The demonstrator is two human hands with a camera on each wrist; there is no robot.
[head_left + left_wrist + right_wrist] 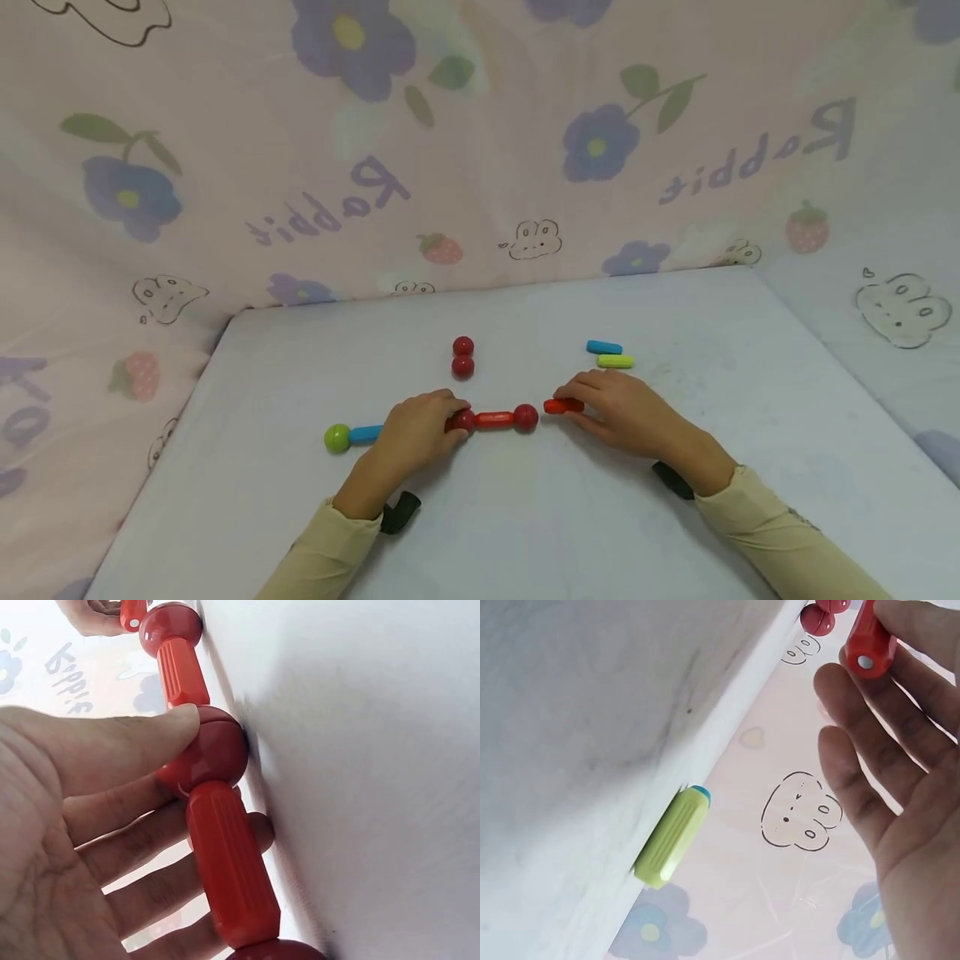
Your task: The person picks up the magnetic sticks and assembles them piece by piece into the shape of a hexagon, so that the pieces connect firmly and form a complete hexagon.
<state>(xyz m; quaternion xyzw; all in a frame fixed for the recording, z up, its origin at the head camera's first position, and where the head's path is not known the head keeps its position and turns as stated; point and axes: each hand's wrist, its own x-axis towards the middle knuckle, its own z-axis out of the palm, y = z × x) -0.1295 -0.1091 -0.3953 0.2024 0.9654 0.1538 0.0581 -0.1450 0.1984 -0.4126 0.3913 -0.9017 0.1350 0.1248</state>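
A chain of balls and rods lies across the white table, from a green ball point(337, 437) and a blue rod point(367, 433) on the left to a red rod point(494, 420) and a dark red end ball point(527, 417). My left hand point(417, 429) pinches a dark red ball point(217, 754) in the chain between thumb and fingers; another red rod point(231, 862) runs under the palm. My right hand point(626, 412) pinches a loose red rod point(562, 406) by its side, its tip close to the end ball. A pale metal disc shows in the rod's near end in the right wrist view.
Two dark red balls point(462, 357) sit together beyond the chain. A blue rod point(604, 347) and a yellow-green rod point(616, 361) lie side by side beyond my right hand. Patterned cloth point(480, 167) hangs behind the table.
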